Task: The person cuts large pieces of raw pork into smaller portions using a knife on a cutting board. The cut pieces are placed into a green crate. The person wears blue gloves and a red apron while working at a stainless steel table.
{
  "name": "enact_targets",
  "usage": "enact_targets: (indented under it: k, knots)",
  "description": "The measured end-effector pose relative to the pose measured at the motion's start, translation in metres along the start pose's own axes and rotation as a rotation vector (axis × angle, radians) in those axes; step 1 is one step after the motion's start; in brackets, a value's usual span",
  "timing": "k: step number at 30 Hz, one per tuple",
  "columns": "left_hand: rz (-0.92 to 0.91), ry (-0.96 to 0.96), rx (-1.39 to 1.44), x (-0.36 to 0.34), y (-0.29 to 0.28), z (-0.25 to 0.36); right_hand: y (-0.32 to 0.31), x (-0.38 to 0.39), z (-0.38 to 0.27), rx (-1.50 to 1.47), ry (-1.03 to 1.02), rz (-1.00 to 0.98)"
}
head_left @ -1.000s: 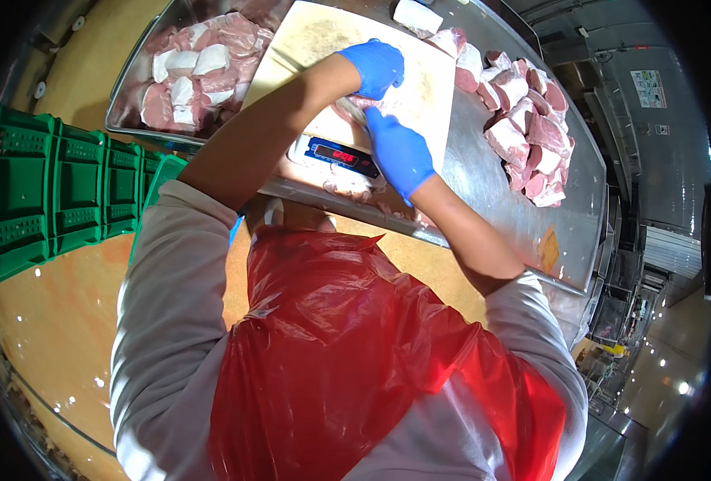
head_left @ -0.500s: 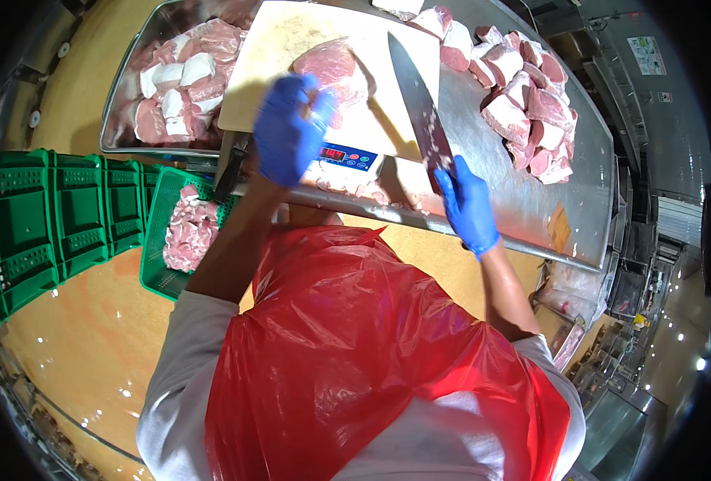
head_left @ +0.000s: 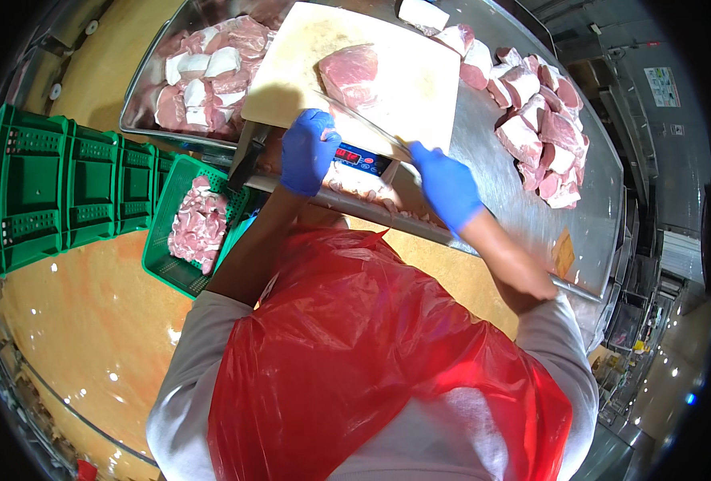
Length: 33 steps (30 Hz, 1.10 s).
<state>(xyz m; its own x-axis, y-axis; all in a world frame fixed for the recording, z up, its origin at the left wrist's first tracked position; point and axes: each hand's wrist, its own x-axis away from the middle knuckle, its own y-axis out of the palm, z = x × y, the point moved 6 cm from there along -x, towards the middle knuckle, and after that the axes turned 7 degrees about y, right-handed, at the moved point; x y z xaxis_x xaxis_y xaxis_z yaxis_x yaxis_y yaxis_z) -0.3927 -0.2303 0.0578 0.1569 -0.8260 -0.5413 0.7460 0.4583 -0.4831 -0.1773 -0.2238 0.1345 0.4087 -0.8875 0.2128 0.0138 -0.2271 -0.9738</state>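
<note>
A piece of raw pork (head_left: 350, 76) lies on the pale cutting board (head_left: 419, 60). My right hand (head_left: 449, 188) is wrapped round the handle of a long knife (head_left: 363, 121). Its blade appears nearly edge-on, slanting up and left over the board to the near side of the pork. Just off the board's near edge, my left hand (head_left: 309, 154) is closed, thumb up; a small pale bit shows at its fingers, too unclear to name. Both hands wear blue gloves. A digital scale (head_left: 361, 159) with a lit red display shows between them, below the board.
Left of the board stands a metal tray (head_left: 135, 112) of pork pieces. A green basket (head_left: 159, 255) holds meat trimmings, beside stacked green crates (head_left: 39, 192). Several pork chunks (head_left: 543, 120) are heaped on the steel table (head_left: 483, 144) at right. A black handle (head_left: 247, 164) juts out by the board's left corner.
My right hand has swung the knife leftward, from pointing away at the board's right side to lying across its near part. My left hand has drawn back from the pork. The view has shifted slightly.
</note>
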Motion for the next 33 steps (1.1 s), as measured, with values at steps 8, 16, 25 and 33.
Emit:
enact_targets:
  k: [8,16,25,33]
  knots:
    - [0.127,0.042,-0.158,0.014,-0.067,-0.014,-0.025,-0.079,-0.087,-0.293,-0.190,0.283]
    - [-0.404,-0.617,-0.601,0.306,-0.197,-0.286,-0.038,-0.021,0.032,-0.670,0.019,0.354]
    - [0.165,-0.268,-0.167,-0.009,-0.242,-0.177,-0.060,-0.005,0.096,-1.072,0.244,0.530]
    - [-0.683,0.089,-0.305,-0.121,0.044,0.013,-0.036,-0.014,0.043,-0.920,0.082,0.621]
